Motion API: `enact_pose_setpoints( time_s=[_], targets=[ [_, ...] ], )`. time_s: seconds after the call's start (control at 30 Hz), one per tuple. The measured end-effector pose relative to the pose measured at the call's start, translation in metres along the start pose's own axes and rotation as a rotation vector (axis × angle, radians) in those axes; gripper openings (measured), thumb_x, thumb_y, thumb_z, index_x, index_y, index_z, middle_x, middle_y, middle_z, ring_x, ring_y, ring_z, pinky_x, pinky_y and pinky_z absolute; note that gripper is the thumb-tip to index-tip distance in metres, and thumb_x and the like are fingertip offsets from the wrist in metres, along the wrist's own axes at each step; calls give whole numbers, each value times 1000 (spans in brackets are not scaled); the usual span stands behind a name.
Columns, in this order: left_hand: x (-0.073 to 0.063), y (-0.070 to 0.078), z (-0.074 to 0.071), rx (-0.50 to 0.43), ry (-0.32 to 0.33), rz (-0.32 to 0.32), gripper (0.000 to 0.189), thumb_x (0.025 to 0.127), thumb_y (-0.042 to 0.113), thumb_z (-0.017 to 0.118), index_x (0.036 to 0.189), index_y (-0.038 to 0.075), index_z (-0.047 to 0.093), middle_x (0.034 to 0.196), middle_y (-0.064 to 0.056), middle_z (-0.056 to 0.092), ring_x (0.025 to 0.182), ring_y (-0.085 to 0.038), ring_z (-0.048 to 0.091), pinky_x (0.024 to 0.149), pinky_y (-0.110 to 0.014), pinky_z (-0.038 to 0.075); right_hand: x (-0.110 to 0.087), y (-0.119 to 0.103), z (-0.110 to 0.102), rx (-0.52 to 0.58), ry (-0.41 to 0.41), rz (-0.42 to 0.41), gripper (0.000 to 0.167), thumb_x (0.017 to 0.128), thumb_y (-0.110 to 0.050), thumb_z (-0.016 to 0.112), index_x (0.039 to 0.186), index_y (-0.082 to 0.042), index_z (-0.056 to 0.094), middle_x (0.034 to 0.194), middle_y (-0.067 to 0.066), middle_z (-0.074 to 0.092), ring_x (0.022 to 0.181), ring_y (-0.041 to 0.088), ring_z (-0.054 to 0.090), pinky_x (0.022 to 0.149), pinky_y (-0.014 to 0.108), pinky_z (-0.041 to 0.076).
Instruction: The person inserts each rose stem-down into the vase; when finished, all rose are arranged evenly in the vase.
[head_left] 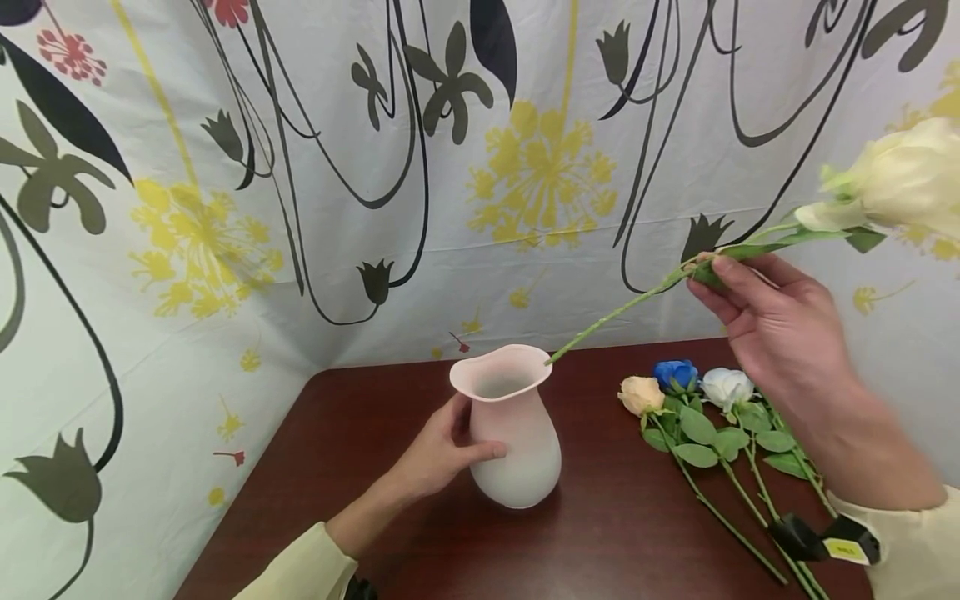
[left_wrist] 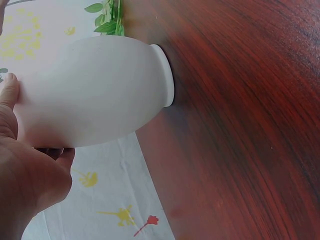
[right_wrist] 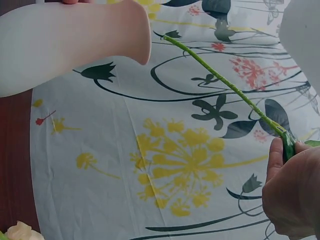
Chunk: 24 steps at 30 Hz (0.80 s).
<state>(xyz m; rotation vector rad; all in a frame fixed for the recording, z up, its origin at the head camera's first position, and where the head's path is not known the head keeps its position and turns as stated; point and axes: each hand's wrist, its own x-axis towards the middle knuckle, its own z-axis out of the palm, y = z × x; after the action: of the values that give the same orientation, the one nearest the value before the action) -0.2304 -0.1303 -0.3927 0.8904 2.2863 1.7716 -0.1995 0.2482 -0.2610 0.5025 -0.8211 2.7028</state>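
A white vase (head_left: 517, 454) with a wavy, flared rim stands upright on the table. My left hand (head_left: 438, 450) holds it by its left side, thumb across the front and fingers behind, mostly hidden. In the left wrist view the vase (left_wrist: 100, 95) shows its round body and foot. My right hand (head_left: 787, 317) pinches the stem of a white rose (head_left: 907, 179) between thumb and fingers. The stem (right_wrist: 220, 77) slants down to the left; its cut end is close to the vase's rim, outside the opening in the right wrist view.
Right of the vase on the dark red-brown table (head_left: 600, 542) lie a peach rose (head_left: 641, 395), a blue rose (head_left: 677, 374) and a pale white-blue rose (head_left: 726, 388), stems toward the front. A flower-patterned cloth (head_left: 337, 208) hangs behind and on the left.
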Motion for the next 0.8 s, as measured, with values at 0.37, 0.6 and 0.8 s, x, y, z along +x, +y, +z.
enact_pose_setpoints(
  time_s=[0.37, 0.6, 0.8],
  targets=[
    [0, 1, -1, 13, -2, -23, 81, 90, 15, 88, 157, 24, 44, 149, 2, 55, 129, -21, 59, 109, -41, 49, -4, 26, 11, -161, -67, 14, 19, 99, 18, 61, 115, 11, 69, 108, 20, 74, 103, 29, 76, 92, 42, 59],
    [0, 1, -1, 12, -3, -24, 81, 90, 14, 88, 157, 24, 44, 149, 2, 55, 129, -21, 59, 108, -42, 49, -9, 41, 12, -313, -99, 26, 14, 99, 10, 68, 111, 8, 72, 106, 15, 75, 104, 24, 76, 95, 38, 58],
    [0, 2, -1, 7, -5, -26, 80, 91, 13, 87, 157, 23, 43, 149, 1, 54, 129, -21, 59, 108, -42, 49, -11, 55, 13, -411, -110, 41, 11, 99, 6, 71, 108, 4, 75, 103, 11, 77, 101, 21, 76, 94, 37, 58]
  ],
)
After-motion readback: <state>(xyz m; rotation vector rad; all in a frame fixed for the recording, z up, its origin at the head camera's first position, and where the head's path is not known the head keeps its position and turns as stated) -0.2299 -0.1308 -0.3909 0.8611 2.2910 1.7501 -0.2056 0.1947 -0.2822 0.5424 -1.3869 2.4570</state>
